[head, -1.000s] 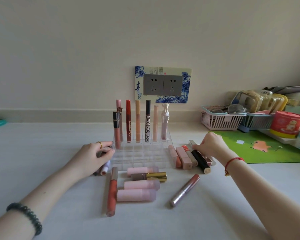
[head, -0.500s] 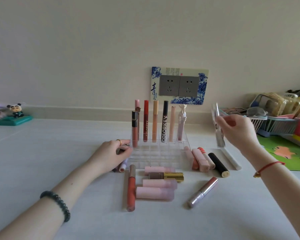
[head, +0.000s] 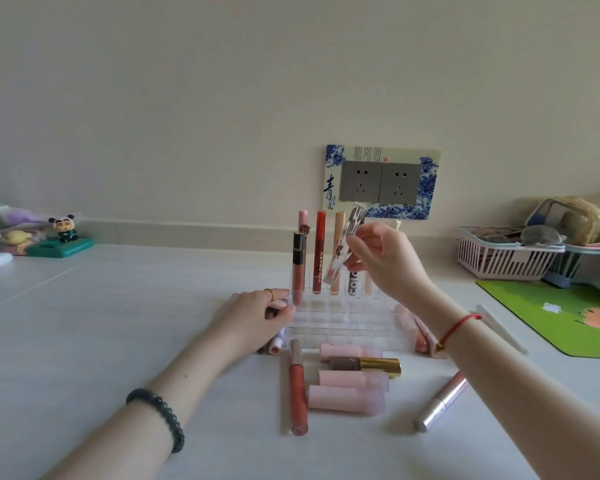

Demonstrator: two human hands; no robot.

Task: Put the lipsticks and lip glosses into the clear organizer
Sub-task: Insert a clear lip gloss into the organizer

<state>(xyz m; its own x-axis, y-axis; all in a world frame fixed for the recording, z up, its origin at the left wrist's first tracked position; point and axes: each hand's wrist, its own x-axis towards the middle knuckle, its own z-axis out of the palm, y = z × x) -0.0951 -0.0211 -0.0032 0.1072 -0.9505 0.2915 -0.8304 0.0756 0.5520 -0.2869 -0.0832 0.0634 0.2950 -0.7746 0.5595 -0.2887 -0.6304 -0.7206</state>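
Left hand [head: 257, 318]: on the table, fingers curled against the left wall of the clear organizer [head: 347, 320]; I cannot tell if they grip it.
Upright tubes [head: 319, 252]: standing in the organizer's back row.
Lip gloss [head: 336, 266]: tilted, held in the air above the organizer, in front of the back row.
Right hand [head: 385, 261]: pinches the lip gloss near its cap.
Loose lipsticks [head: 350, 379]: lying just before the organizer.

A: Which colours are shown in the clear organizer [head: 343, 318]?
B: A red tube [head: 319, 251], a peach tube [head: 338, 251] and a black-capped rosy gloss [head: 298, 268] are seen.
A: And towards the tabletop's front edge?
B: Pale pink tubes [head: 347, 398], a gold-capped brown lipstick [head: 364, 365] and a coral gloss [head: 297, 386].
A: Any patterns?
B: Blue-and-white flowers are printed on the socket surround [head: 333, 161]; the clear lip gloss [head: 355, 221] is blotched dark.
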